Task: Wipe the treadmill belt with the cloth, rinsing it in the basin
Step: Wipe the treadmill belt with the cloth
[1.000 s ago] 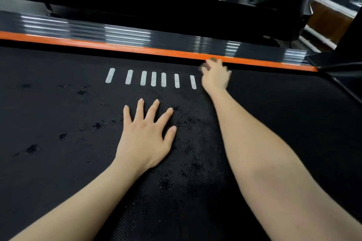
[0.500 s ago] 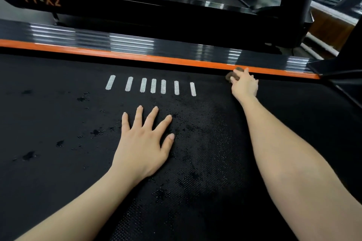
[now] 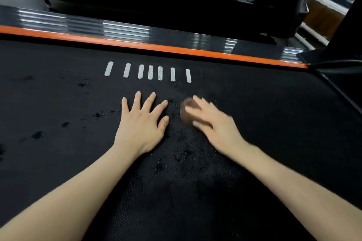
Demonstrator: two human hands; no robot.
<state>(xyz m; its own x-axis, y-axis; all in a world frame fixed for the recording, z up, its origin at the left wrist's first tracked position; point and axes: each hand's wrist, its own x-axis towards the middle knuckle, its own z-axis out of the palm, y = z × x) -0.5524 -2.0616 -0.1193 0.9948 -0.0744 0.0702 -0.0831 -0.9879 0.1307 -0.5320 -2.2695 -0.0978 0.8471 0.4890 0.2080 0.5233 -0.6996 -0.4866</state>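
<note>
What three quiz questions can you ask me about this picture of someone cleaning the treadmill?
1. True or false: the left hand lies flat on the belt with its fingers spread.
2. How many white marks are in the row on the belt? A) five B) seven C) ten
3. Fill the gap: the brown cloth is under the fingers of the ____ hand.

Key: 1 true. 2 B. 3 right: the right hand holds it against the belt, though that hand is blurred.
</note>
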